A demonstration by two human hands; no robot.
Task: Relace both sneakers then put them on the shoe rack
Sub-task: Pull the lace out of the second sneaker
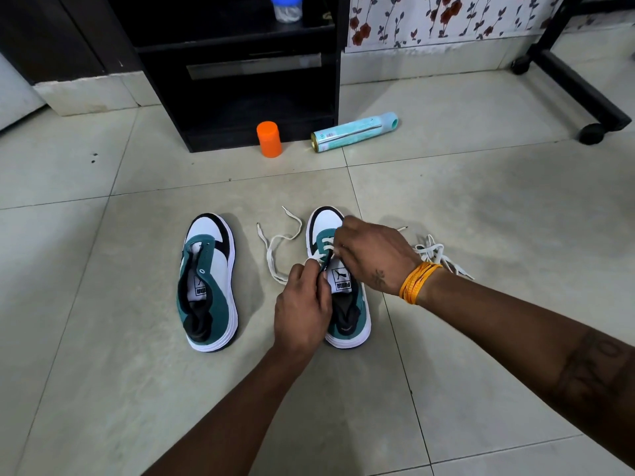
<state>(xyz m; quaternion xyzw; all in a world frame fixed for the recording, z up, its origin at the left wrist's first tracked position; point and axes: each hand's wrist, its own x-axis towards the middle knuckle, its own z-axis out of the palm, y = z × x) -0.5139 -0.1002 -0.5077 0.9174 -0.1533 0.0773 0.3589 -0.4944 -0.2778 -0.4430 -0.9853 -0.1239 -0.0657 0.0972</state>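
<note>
Teal/white/black: two Puma sneakers side by side on the tile floor (pixel 481 201), toes pointing to 12 o'clock, heels toward the person.
Right sneaker (pixel 347 324): half-laced; white lace crosses the lower eyelets near the toe, tongue label visible between the hands.
Left sneaker (pixel 220 269): no lace in it, eyelets bare, tongue slumped inside; sits just beside the other at its 9 o'clock, not touching.
Working lace (pixel 275 249): free end loops over the floor in the gap between the two sneakers, tip lying at about 11 o'clock of the right sneaker.
Spare lace (pixel 436 255): white, bunched on the floor at 3 o'clock of the right sneaker, partly hidden behind the right wrist.
Left hand (pixel 302 304): over the collar of the right sneaker, fingers curled, pinching the lace at the left eyelet row.
Right hand (pixel 371 255): over the vamp, fingertips pinched on the lace at mid eyelets; cannot tell which eyelet.
Wrist: orange thread bands (pixel 417 281) on the right wrist.
Shoe rack (pixel 247 97): black unit at 12 o'clock, well apart from the sneakers; lower shelf dark.
Orange capped container (pixel 269 139): upright on the floor, just in front of the rack's base.
Spray can (pixel 354 132): pale teal, lying on its side just right of the rack, cap end toward 2 o'clock.
Clear jar with blue lid (pixel 286 7): on the rack's upper shelf.
Black wheeled frame (pixel 584 87): at 2 o'clock, near the floral wall covering (pixel 429 18).
</note>
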